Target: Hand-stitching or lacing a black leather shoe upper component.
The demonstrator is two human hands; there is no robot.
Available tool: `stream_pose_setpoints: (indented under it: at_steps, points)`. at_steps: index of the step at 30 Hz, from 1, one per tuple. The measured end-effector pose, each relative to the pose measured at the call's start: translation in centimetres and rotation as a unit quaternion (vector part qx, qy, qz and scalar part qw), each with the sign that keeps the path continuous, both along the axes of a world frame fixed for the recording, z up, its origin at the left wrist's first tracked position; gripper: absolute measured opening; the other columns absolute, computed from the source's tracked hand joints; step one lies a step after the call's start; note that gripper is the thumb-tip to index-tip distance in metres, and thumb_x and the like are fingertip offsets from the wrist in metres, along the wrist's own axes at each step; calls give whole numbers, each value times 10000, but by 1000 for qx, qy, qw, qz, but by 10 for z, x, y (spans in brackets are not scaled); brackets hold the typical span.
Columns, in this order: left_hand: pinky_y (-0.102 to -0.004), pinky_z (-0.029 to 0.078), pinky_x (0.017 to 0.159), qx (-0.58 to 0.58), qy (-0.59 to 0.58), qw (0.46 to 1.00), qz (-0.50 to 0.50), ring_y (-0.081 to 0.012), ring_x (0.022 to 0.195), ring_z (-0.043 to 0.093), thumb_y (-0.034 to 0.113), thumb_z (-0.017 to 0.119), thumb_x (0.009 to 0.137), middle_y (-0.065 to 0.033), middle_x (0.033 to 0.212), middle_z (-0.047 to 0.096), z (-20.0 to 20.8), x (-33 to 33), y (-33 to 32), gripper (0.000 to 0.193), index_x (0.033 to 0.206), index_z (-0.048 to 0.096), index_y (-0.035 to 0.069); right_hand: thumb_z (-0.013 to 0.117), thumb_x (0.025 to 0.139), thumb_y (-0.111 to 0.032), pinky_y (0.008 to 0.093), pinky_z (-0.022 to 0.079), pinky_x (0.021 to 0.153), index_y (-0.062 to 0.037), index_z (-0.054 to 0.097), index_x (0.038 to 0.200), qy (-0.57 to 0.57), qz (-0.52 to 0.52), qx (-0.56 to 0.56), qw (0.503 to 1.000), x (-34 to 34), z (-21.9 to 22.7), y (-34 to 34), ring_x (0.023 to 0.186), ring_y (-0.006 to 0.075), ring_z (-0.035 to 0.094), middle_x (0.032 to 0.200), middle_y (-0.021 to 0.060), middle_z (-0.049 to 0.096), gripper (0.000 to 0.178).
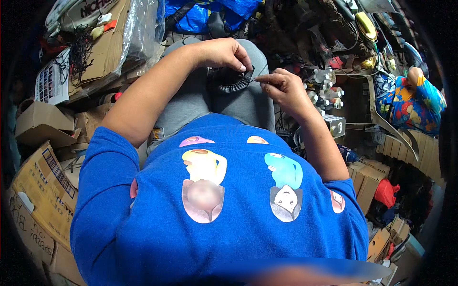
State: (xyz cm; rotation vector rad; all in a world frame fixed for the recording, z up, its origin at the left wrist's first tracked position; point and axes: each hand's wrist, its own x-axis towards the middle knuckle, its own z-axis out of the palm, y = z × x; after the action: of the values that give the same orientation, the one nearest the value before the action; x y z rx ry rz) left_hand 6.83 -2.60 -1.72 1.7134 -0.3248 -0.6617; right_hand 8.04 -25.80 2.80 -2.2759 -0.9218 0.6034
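Over my lap, my left hand [225,53] is closed with thumb and fingers on the upper edge of a black curved piece with a ribbed rim [234,87]. The piece rests against my grey-trousered thighs [188,95], and its far side is partly hidden under my left hand. To its right, my right hand [287,93] has thumb and forefinger pinched together close to the end of the black piece. Something thin seems to lie at those fingertips, too small to name.
Several small clear bottles [326,88] stand right of my right hand. Flattened cardboard and plastic [102,52] lie at the far left, near an open carton [45,121]. A blue bag [234,16] lies beyond my knees. Another person in a flowered sleeve [412,107] sits at the right.
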Motion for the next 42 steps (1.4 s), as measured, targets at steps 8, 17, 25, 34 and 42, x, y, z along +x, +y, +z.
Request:
stream_pose_setpoints:
  at_steps: [8,17,25,34,42]
  points:
    - [-266,440,861,11,0,1000,-11,-133,899,599,87,633,778,-75,965,671,-3,1,1,283,1043,649,-10,607,749,-110,348,484,658,-82,700,915,-46,0,-17,999,-3,7,5,703,262,605,763,128,584,193]
    - [-268,449,837,10,5,1000,-18,-130,883,599,116,650,787,-71,941,671,-9,9,-1,269,1022,652,-15,647,735,-100,370,482,654,-115,689,899,-116,-25,18,993,-14,-12,6,714,297,597,768,119,586,170]
    - [-268,448,833,-9,11,1000,-13,-127,874,599,146,667,786,-67,939,671,-12,8,1,280,1018,655,-11,653,697,-14,306,474,613,-124,698,936,2,1,26,1000,7,-13,2,678,210,588,759,83,529,267]
    - [-264,445,841,-20,15,1000,-9,-126,872,597,116,648,789,-67,938,671,-5,4,1,273,1031,652,-10,664,704,-127,362,391,753,-157,682,925,-232,46,3,972,-17,-12,5,763,224,567,750,54,571,224]
    - [-266,453,816,11,-23,1000,0,-116,857,594,117,654,787,-63,912,672,-7,8,-2,238,991,658,-5,634,731,-88,351,416,772,-150,696,932,-133,59,-38,989,5,-8,12,815,224,584,773,63,573,220]
